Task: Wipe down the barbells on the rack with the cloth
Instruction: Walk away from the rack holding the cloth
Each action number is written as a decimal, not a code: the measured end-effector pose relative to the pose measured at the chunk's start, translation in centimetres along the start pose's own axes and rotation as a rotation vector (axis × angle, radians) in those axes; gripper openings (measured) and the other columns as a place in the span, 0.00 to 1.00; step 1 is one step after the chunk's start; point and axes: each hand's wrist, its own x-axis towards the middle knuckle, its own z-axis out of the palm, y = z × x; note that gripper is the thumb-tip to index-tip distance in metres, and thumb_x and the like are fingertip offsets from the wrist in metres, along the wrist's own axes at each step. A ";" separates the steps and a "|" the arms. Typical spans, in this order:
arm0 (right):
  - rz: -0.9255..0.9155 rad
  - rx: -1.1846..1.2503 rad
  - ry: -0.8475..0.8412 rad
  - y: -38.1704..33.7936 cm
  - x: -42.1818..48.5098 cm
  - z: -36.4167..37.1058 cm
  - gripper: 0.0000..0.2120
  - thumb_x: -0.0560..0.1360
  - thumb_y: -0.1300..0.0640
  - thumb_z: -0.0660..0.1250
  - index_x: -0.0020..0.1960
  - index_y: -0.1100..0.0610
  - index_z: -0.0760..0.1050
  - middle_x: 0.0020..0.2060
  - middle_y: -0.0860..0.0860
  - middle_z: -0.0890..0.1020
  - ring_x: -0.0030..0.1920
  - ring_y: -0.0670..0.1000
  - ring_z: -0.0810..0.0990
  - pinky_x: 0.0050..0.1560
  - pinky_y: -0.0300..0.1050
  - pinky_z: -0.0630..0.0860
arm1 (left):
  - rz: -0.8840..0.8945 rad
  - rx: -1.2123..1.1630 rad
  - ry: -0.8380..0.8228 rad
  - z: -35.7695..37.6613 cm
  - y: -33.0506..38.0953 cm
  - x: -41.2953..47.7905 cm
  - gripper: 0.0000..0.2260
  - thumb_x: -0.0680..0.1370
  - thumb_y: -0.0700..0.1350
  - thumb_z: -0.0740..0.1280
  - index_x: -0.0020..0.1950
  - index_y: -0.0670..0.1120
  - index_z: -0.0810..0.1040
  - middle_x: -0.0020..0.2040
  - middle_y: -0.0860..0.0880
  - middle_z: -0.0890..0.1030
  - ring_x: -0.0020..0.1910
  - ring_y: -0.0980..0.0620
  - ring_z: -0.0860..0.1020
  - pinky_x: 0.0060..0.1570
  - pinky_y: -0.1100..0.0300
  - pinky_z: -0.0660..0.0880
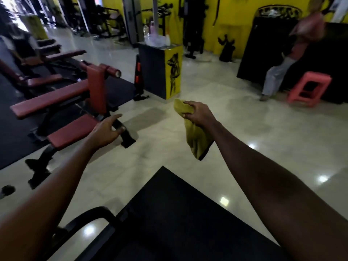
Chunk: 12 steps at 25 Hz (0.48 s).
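Benches (pixel 56 98) fill the frame's left; the left hand (pixel 105 131) hangs empty, fingers spread. Centre-right, the right hand (pixel 197 114) clutches the yellow cloth (pixel 195 140). No barbell rack is clearly visible: likely the approach step, so finding the rack comes next.

Two bare arms show at the lower left and lower right of the frame. The left hand (pixel 105 131) and right hand (pixel 199 115) are bare too.
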 end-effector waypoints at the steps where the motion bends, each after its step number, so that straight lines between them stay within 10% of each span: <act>1: 0.020 -0.012 0.013 0.4 1.1 -0.6 0.30 0.72 0.51 0.75 0.72 0.50 0.73 0.68 0.54 0.77 0.67 0.58 0.75 0.65 0.49 0.72 | 0.012 0.007 -0.010 -0.2 0.4 2.1 0.26 0.76 0.53 0.68 0.73 0.54 0.67 0.69 0.47 0.73 0.65 0.45 0.74 0.66 0.49 0.69; 12: 0.020 -0.220 0.035 5.4 22.7 -1.3 0.30 0.72 0.50 0.74 0.73 0.52 0.72 0.62 0.62 0.79 0.62 0.63 0.77 0.61 0.53 0.73 | 0.055 0.037 -0.080 0.5 0.6 26.5 0.28 0.77 0.51 0.70 0.75 0.50 0.66 0.71 0.45 0.72 0.69 0.46 0.71 0.69 0.48 0.67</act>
